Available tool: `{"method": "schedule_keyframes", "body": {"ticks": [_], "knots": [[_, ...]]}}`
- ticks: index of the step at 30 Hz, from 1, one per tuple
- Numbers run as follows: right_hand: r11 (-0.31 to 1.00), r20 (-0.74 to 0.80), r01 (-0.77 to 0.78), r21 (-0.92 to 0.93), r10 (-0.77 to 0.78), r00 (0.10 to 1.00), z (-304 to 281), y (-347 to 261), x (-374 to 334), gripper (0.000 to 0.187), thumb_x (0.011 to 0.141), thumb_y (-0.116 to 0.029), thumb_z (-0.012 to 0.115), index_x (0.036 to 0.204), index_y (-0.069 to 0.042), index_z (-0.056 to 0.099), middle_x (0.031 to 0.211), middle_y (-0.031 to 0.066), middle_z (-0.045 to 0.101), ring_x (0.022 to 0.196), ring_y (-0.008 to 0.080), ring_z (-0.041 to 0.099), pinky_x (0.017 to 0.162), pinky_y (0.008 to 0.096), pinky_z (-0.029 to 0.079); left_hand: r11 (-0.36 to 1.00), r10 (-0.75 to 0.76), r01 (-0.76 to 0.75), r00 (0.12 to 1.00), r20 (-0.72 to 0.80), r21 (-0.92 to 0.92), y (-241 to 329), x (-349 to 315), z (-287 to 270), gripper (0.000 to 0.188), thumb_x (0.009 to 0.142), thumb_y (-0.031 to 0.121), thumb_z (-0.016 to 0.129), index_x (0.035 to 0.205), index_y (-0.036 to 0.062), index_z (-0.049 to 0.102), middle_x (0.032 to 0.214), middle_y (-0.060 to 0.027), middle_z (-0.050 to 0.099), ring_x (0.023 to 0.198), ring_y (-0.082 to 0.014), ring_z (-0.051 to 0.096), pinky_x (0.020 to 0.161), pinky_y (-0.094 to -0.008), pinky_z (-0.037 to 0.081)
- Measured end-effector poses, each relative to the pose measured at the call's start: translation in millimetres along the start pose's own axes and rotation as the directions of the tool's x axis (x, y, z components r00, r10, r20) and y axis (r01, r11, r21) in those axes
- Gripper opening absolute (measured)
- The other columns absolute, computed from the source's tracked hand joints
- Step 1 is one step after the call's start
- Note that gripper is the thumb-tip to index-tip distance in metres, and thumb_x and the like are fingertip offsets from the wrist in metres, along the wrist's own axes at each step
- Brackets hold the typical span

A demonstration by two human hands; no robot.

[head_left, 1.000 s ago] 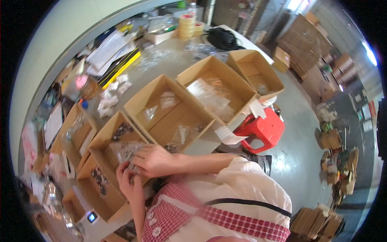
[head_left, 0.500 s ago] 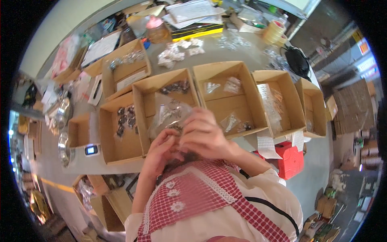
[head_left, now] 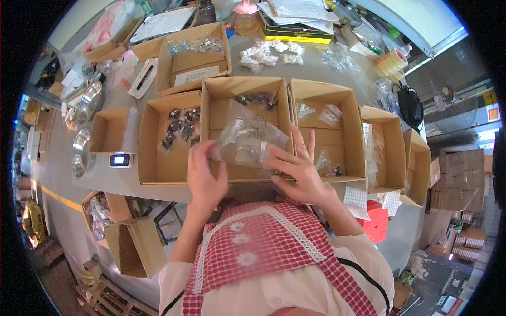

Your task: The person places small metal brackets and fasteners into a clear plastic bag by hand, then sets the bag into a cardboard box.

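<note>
A clear plastic bag (head_left: 250,139) with writing and small parts in it lies over the near part of the middle cardboard box (head_left: 224,89). My left hand (head_left: 205,174) is beside the bag's left edge, slightly blurred, its thumb apart from the curved fingers. At the right edge of the bag is my right hand (head_left: 303,174), fingers spread, with the lower ones against or just over the plastic. Neither hand shows a firm grip on it. Behind the bag, small dark parts in clear packing (head_left: 258,100) sit in the same box.
A left box (head_left: 150,158) holds dark parts; a right box (head_left: 348,137) holds small bags. Farther right stand narrower boxes (head_left: 400,152). White bundles (head_left: 269,55), a tape stack (head_left: 391,64) and steel bowls (head_left: 81,152) are on the table. A small device (head_left: 120,160) lies front left.
My hands were close together over the bag's near end; they have now parted to its two sides and opened. The bag lies flatter across the middle box. The whole view has shifted.
</note>
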State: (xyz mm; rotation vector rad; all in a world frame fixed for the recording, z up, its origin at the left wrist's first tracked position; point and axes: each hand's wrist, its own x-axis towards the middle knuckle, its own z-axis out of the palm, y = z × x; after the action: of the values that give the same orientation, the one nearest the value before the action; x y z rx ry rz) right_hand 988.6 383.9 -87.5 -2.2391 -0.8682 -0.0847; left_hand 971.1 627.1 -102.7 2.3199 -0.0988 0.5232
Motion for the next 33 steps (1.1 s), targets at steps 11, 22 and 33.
{"method": "schedule_keyframes", "body": {"ticks": [11, 22, 33], "knots": [[0.992, 0.031, 0.121, -0.023, -0.12, 0.992, -1.6, 6.8, 19.6, 0.016, 0.073, -0.004, 0.066, 0.088, -0.007, 0.07, 0.09, 0.0086, 0.071, 0.094, 0.0249, 0.067, 0.107, 0.0458, 0.041, 0.996, 0.075, -0.062, 0.975, 0.207, -0.067, -37.7, -11.5, 18.3, 0.025, 0.078, 0.013, 0.076, 0.096, 0.0062, 0.059, 0.086, -0.0101, 0.064, 0.082, -0.0296, 0.061, 0.078, -0.0392, 0.047], [0.969, 0.493, 0.159, -0.19, -0.046, 0.869, 54.5, 68.0, 58.5, 0.025, 0.069, -0.01, 0.069, 0.093, -0.001, 0.067, 0.101, 0.0132, 0.065, 0.105, 0.0324, 0.058, 0.092, 0.0465, 0.048, 0.903, -0.199, 0.213, 0.977, 0.077, -0.373, -46.2, -12.0, 18.0, 0.023, 0.081, 0.011, 0.075, 0.096, 0.0048, 0.059, 0.087, -0.0089, 0.064, 0.084, -0.0241, 0.062, 0.078, -0.0351, 0.049], [0.855, 0.579, 0.277, -0.438, 0.033, 0.815, 148.0, 144.4, 152.3, 0.011, 0.076, -0.007, 0.064, 0.085, -0.002, 0.068, 0.089, 0.0187, 0.067, 0.082, 0.0378, 0.067, 0.072, 0.0458, 0.056, 0.731, -0.312, 0.272, 0.949, 0.048, -0.625, -56.2, -19.2, 20.6, 0.019, 0.084, 0.009, 0.073, 0.095, 0.0044, 0.058, 0.088, -0.0078, 0.064, 0.081, -0.0175, 0.061, 0.08, -0.0303, 0.049]]}}
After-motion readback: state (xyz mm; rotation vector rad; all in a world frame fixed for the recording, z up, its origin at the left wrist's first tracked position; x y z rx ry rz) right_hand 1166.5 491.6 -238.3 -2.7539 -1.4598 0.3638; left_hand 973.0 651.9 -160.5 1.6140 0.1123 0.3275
